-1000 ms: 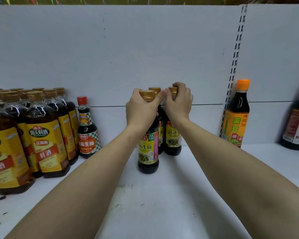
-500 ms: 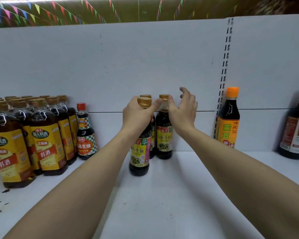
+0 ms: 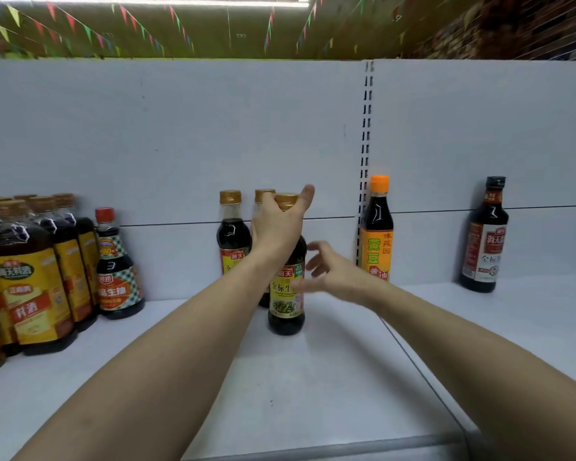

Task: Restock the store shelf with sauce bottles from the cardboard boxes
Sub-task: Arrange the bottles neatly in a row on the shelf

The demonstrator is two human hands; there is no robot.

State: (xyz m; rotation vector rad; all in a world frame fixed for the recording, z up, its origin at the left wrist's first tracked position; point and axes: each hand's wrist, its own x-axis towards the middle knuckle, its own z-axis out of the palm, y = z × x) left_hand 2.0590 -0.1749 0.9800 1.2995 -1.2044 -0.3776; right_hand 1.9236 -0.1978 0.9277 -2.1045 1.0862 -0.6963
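White store shelf (image 3: 313, 394) below. Gripping with left hand (image 3: 276, 227) the neck of dark, gold-capped, yellow-labelled sauce bottle (image 3: 286, 304), upright on shelf; right hand (image 3: 333, 274) just right of it, released, fingers spread.

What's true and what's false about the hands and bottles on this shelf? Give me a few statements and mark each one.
1. The left hand grips the front gold-capped bottle near its cap. True.
2. The right hand holds the orange-capped bottle. False: it is open, holding nothing.
3. The red-capped bottle stands left of the front gold-capped bottle. True.
4. The front gold-capped bottle lies on its side. False: it stands upright on the shelf.
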